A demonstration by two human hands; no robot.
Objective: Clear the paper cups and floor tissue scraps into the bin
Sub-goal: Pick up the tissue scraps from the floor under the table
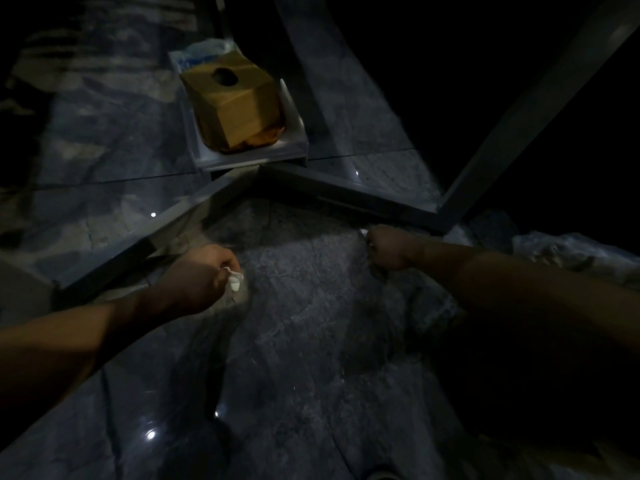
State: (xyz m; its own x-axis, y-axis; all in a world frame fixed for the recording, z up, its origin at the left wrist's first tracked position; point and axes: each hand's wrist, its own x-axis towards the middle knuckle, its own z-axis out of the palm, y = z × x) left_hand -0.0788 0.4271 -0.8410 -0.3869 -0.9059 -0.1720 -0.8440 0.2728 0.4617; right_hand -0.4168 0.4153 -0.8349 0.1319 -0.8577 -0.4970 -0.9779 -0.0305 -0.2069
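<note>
The scene is dim. My left hand (204, 275) hovers low over the grey marble floor (304, 341), fingers closed around a small white tissue scrap (234, 278) that pokes out at the thumb side. My right hand (388, 249) is a closed fist near the dark metal frame bar, with a tiny white tissue bit (363, 232) showing at its knuckles. No paper cups or bin can be made out in the head view.
A brown cardboard tissue box (235, 102) with a round hole sits in a white tray (294, 147) on the floor ahead. Dark metal table-frame bars (346, 192) form a corner between the tray and my hands. Crumpled clear plastic (568, 251) lies at right.
</note>
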